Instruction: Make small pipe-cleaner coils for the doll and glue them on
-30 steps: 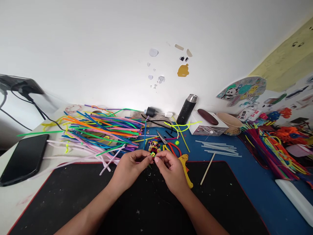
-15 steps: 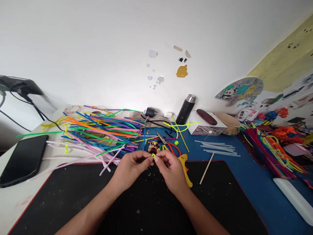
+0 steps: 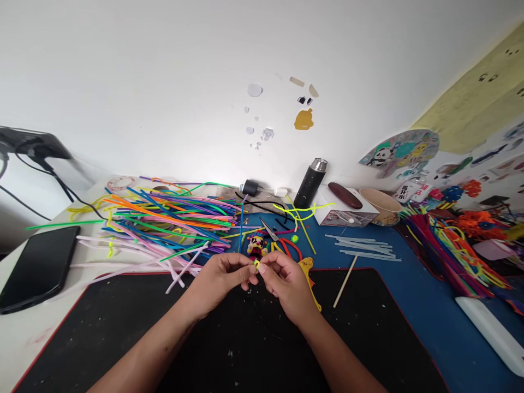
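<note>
Between the fingertips of both hands is a small yellow-green piece, probably bent pipe cleaner, mostly covered by the fingers. My left hand pinches it from the left. From the right, my right hand closes thumb and forefinger on it. Just behind the fingertips sits a small colourful figure with a dark red body, its lower part hidden. Pliers with red handles lie beyond my right hand. A yellow-handled tool is partly covered by that hand.
A pile of coloured pipe cleaners spreads at the left, near a phone. A black flask and a white box stand at the back. Pale sticks and a wooden stick lie right.
Both hands stay together with fingertips on the small piece. They have dipped very slightly, and the left fingers have shifted a little. The view has moved slightly.
</note>
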Motion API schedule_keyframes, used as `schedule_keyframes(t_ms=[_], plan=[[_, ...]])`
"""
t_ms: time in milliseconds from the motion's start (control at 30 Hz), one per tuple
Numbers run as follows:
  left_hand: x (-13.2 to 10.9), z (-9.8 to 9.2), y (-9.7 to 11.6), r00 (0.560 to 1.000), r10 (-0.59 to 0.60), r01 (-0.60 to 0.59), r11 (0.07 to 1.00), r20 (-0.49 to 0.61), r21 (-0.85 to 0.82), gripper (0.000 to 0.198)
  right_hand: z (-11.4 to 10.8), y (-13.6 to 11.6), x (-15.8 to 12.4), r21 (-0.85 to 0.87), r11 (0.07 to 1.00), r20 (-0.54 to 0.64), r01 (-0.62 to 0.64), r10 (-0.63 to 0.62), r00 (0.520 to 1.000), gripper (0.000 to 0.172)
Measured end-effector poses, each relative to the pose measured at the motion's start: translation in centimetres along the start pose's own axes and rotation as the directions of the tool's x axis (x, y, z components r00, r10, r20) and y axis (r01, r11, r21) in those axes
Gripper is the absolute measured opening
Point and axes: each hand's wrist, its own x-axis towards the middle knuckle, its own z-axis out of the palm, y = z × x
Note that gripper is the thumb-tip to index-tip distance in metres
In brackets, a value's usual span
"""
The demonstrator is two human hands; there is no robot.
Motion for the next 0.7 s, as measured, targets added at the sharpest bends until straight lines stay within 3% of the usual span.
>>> schedule_keyframes(t_ms=[167, 433, 700], plan=[[0.09, -0.10, -0.43, 1.000, 0.018, -0.018, 1.000, 0.007, -0.011, 0.030, 0.19, -0.27, 0.06, -0.030, 1.000, -0.021, -0.002, 0.001, 1.000, 0.031], [0.12, 0.07, -0.26, 0.996, 0.032, -0.034, 0.999, -0.082, -0.022, 0.033, 0.29, -0.24, 0.06, -0.063, 0.998, -0.042, 0.003, -0.006, 0.999, 0.029], [-0.10, 0.15, -0.56, 0.989, 0.083, -0.067, 0.989, -0.119, 0.129, 0.029, 0.19, -0.19, 0.04, -0.106, 0.994, -0.058, 0.022, -0.028, 0.998, 0.025]])
